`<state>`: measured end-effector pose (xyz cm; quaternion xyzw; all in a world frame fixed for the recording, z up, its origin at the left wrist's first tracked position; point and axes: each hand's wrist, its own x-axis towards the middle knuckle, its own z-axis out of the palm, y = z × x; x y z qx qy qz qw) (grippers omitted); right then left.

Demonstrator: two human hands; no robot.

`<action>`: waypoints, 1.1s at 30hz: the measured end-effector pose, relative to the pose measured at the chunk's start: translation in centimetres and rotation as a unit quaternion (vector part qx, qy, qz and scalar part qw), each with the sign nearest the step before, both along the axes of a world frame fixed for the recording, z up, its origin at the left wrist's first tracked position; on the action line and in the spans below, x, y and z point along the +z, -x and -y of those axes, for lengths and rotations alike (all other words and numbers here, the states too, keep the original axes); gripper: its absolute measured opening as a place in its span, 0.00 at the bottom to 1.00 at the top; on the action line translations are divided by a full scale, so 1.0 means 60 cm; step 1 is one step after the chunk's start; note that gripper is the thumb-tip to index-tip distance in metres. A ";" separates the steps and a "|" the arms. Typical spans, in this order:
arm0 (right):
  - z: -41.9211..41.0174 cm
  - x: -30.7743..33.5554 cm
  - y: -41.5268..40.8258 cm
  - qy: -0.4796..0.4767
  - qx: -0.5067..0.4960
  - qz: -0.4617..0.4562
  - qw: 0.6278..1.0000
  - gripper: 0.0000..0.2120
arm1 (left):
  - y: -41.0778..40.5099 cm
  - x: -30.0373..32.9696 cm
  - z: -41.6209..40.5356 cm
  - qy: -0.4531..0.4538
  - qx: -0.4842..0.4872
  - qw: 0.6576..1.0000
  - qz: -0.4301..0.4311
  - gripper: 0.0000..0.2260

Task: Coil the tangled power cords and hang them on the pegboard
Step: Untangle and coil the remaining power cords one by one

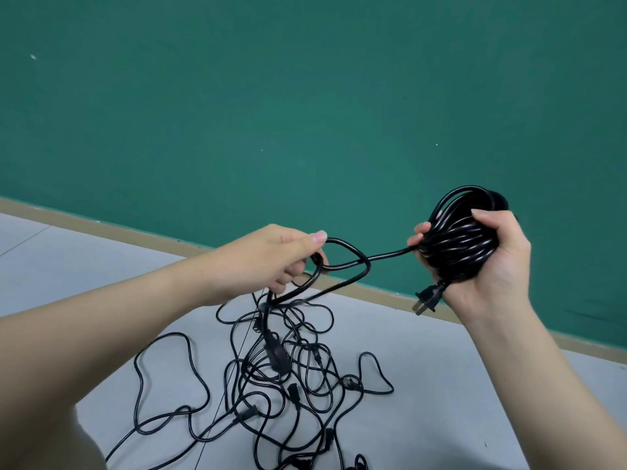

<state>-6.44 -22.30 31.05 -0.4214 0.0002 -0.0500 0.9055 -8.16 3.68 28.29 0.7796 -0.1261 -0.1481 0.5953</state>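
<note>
Green wall [305, 96] meets grey floor [441, 385] under tangled cords [288, 368].

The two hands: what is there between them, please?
In the head view, one taut stretch of black cord runs from the loop pinched by the left hand to the coil gripped by the right hand; nothing else.
</note>
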 end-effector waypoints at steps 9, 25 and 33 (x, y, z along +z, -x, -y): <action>0.015 -0.007 -0.002 -0.011 -0.005 -0.010 1.000 0.06 | -0.006 -0.007 -0.036 -0.048 -0.026 0.998 -0.026 0.12; 0.035 -0.004 0.002 0.012 -0.020 -0.011 1.000 0.06 | -0.011 -0.030 -0.018 -0.087 -0.023 0.995 -0.038 0.12; 0.025 -0.018 0.013 0.031 0.006 -0.024 0.999 0.05 | -0.018 -0.044 0.012 -0.113 0.042 0.991 0.054 0.12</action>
